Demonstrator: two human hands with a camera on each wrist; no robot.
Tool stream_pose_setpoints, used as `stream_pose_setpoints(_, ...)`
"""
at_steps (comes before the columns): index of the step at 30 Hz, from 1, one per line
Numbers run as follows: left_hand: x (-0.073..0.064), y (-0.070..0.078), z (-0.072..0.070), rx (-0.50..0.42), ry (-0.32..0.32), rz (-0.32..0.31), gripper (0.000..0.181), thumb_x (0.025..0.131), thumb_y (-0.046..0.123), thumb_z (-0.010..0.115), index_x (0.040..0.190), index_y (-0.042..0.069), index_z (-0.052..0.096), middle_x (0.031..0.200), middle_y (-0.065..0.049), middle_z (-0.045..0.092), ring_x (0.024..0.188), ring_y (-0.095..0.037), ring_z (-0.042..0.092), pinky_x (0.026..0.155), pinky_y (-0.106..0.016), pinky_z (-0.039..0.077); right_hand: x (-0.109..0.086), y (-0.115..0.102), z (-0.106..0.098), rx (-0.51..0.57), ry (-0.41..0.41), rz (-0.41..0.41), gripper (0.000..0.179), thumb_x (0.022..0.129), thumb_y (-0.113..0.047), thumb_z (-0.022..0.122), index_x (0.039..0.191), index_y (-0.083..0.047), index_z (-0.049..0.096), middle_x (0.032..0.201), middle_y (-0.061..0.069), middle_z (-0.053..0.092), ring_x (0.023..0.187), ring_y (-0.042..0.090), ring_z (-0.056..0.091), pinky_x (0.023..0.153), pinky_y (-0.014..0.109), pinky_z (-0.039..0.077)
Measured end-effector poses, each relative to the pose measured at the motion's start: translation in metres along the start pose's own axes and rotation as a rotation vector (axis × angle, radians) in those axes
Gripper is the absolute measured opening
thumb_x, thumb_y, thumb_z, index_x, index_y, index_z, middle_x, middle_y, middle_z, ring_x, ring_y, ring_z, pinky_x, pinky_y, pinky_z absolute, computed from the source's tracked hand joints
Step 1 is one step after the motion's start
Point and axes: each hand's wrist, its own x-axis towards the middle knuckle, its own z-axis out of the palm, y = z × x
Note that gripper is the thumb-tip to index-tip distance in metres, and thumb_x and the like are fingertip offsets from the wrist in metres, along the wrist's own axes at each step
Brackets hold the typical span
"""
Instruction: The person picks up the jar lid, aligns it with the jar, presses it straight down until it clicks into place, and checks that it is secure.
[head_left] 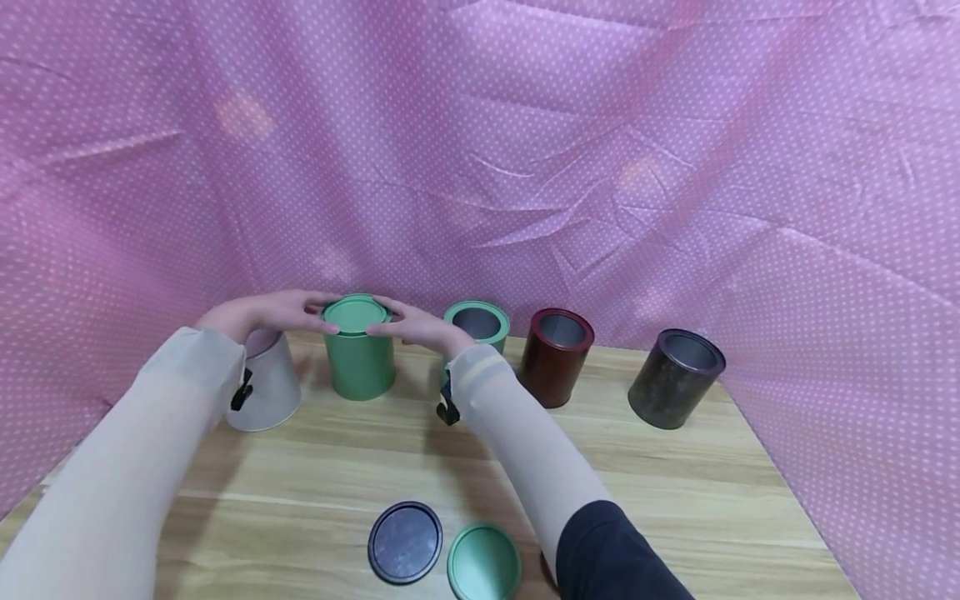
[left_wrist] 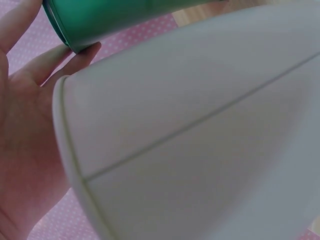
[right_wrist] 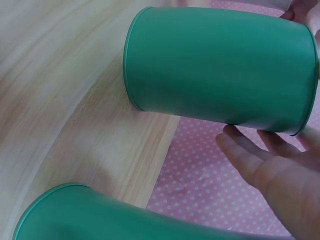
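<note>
A green can (head_left: 362,367) stands upright towards the back left, with a green lid (head_left: 355,314) on its top. My left hand (head_left: 281,312) reaches to the lid's left edge, thumb in front and fingers behind. From the other side my right hand (head_left: 423,327) touches the rim, its thumb likewise in front. In the right wrist view, nearly straight fingers (right_wrist: 245,152) lie along the can's side near its top. A white can (left_wrist: 190,110) stands left of the green one, under my left wrist, and fills most of the left wrist view.
A second green can (head_left: 501,321), a dark red can (head_left: 555,362) and a black can (head_left: 671,383) stand open along the back right. Nearer lie a black lid (head_left: 405,543) and a green lid (head_left: 483,567). Pink dotted cloth (head_left: 525,167) encloses the wooden table (head_left: 300,500).
</note>
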Motion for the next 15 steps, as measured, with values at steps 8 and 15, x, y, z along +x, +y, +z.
stream_pose_setpoints(8, -0.0062, 0.0037, 0.0015, 0.017, 0.005, -0.006, 0.084, 0.092, 0.048, 0.059, 0.152, 0.001, 0.024, 0.148, -0.034, 0.033, 0.133, -0.053, 0.035, 0.105, -0.07, 0.029, -0.0016, -0.001, 0.0057, 0.013, 0.013, -0.002, 0.076, 0.091, -0.047, 0.062, 0.153, -0.039, 0.02, 0.159, 0.003, 0.026, 0.143, 0.026, 0.032, 0.114, 0.047, 0.034)
stream_pose_setpoints(15, -0.0063, 0.006, 0.0034, 0.006, 0.001, -0.035, 0.085, 0.091, 0.049, 0.059, 0.153, 0.005, 0.022, 0.15, -0.032, 0.03, 0.136, -0.053, 0.029, 0.107, -0.071, 0.024, -0.0015, -0.0005, 0.0092, 0.028, 0.034, -0.002, 0.077, 0.091, -0.047, 0.062, 0.154, -0.039, 0.019, 0.16, 0.003, 0.025, 0.144, 0.026, 0.03, 0.114, 0.049, 0.032)
